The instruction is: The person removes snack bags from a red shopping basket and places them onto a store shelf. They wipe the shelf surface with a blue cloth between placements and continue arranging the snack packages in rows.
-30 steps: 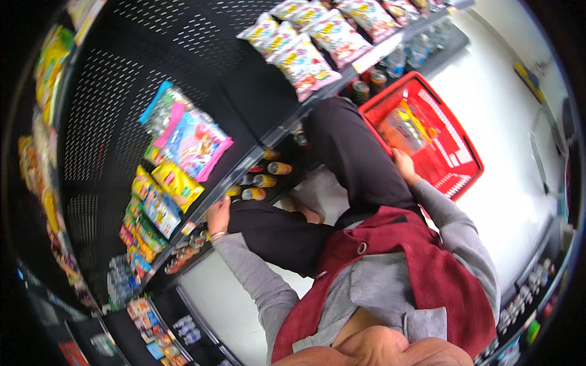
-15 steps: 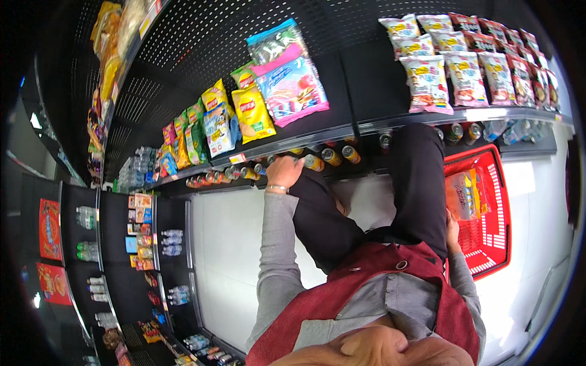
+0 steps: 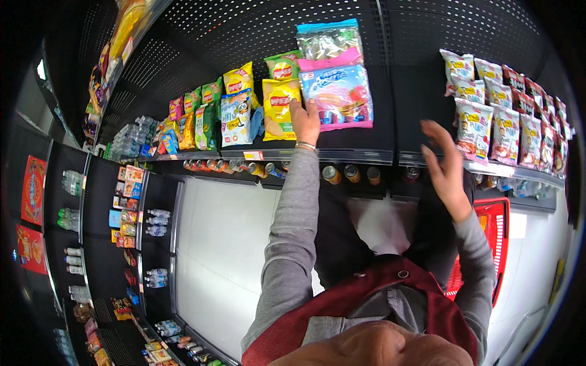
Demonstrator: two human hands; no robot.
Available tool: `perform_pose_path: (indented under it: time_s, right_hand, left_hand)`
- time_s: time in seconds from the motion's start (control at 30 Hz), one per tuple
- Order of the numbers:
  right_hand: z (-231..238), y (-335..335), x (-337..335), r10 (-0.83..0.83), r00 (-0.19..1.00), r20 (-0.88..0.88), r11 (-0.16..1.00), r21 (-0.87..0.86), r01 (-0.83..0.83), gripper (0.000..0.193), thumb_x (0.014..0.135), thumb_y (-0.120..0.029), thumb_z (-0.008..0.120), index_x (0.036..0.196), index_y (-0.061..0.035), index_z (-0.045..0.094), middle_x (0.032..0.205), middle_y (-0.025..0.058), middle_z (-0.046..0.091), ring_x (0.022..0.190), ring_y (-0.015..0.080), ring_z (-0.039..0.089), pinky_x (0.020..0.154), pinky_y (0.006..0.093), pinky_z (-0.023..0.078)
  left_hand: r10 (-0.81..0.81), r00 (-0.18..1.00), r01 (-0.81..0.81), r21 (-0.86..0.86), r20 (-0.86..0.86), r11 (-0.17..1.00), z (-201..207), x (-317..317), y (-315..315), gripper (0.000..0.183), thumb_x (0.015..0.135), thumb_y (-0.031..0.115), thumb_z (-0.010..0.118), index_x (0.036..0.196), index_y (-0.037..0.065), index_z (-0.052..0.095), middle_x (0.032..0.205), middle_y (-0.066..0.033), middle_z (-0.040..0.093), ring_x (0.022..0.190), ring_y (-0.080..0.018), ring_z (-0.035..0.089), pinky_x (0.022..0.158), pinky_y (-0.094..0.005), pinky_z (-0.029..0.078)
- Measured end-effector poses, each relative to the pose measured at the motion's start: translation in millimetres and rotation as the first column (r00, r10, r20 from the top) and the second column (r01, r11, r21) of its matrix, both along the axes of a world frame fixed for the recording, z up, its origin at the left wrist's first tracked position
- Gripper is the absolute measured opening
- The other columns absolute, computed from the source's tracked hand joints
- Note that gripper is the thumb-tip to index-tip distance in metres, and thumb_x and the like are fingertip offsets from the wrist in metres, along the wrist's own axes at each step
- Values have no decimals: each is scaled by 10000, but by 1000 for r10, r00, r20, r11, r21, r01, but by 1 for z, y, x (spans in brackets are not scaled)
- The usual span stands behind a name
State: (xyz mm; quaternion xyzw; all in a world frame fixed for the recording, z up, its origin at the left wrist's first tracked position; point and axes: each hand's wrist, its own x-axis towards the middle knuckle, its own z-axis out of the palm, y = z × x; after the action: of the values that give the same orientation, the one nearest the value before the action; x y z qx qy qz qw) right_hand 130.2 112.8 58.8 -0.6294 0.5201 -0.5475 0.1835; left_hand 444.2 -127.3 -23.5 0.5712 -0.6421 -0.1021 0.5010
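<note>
My left hand (image 3: 306,123) reaches over the shelf, fingers stretched out with a gap between them. Its fingertips lie against the right side of a yellow crisp bag (image 3: 279,104), beside the left edge of a large pink and blue snack bag (image 3: 337,91). Both bags stand upright; whether the fingers press on either is hard to tell. Behind them are a green crisp bag (image 3: 282,63) and a clear bag with a blue top strip (image 3: 329,41). My right hand (image 3: 447,174) hangs in front of the shelf edge, empty, thumb and fingers apart, left of several white snack bags (image 3: 473,131).
A red shopping basket (image 3: 504,235) stands on the floor at my right, partly behind my arm. Cans (image 3: 352,173) line the lower shelf under the shelf lip (image 3: 360,157). More bagged snacks (image 3: 237,119) and bottles (image 3: 131,137) fill the left. Another shelf unit (image 3: 139,241) runs along the left.
My left hand has risen from the shelf's front edge to the crisp bags. The right hand has left the basket and come up before the shelf. The view has shifted, with my body closer.
</note>
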Motion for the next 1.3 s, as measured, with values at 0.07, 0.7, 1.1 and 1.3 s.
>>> perform_pose_path:
  time_s: [0.07,0.7,1.1,1.3]
  right_hand:
    - [-3,-63,32,88,995,-36,994,-64,-90,526,902,-43,685,1395,-13,505,1344,175,606,1200,282,616,965,373,490]
    - [-121,-230,95,21,877,480,948,269,-170,715,874,-415,767,1288,100,494,1092,244,691,1006,308,707,861,384,566]
    - [-31,-168,47,-42,978,206,963,-253,95,846,732,-429,871,1330,54,519,1215,246,619,1118,348,642,956,400,513]
    - [-22,-82,0,-157,930,333,926,-278,256,775,684,-338,897,1293,4,562,1161,195,664,1095,308,666,949,393,523]
  left_hand:
    - [18,1000,-17,74,-13,997,-4,4,-10,637,971,379,576,1236,-197,516,1255,-386,558,1179,-503,545,1047,-489,416]
    - [-219,770,431,234,-600,872,-18,7,-53,632,982,503,586,1267,-61,588,1194,-98,646,1056,-222,601,932,-362,476]
    - [-484,638,459,-209,-598,864,54,-59,7,718,1033,509,456,1469,-55,372,1501,-216,414,1354,-312,446,1152,-453,327]
    - [-644,395,584,-361,-655,727,57,-113,28,773,1033,588,389,1522,-6,316,1591,-186,323,1450,-323,353,1223,-450,221]
